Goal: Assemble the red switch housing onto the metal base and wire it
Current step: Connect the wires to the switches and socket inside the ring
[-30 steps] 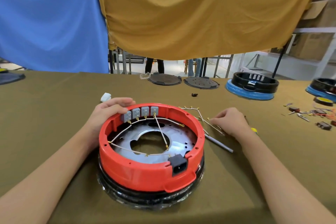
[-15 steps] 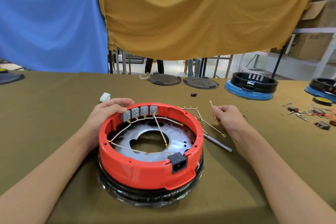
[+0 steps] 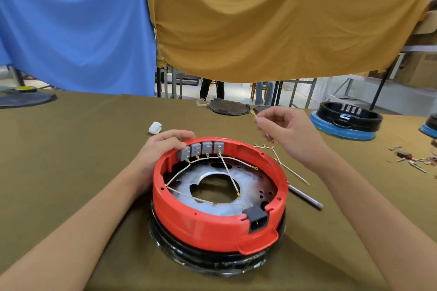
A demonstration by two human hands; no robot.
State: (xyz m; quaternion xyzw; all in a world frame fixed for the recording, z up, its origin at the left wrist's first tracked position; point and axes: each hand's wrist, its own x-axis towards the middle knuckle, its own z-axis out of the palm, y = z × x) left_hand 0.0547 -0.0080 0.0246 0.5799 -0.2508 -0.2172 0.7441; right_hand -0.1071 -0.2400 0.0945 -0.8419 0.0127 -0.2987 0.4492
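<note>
The housing [image 3: 220, 217] sits on the base [image 3: 250, 186], several wires routed. Left hand [image 3: 163, 146] grips its rim; right hand [image 3: 283, 130] pinches another wire [image 3: 256, 116], not yet fitted.

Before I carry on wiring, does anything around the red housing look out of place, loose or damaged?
No damage shows. Inside the red housing, one wire end lies free near the right wall, apparently unattached. More loose wires lie on the cloth beside it. The right hand pinches another wire; the left hand grips the rim.

1 head view, forward and down, close over table [image 3: 71, 149]
</note>
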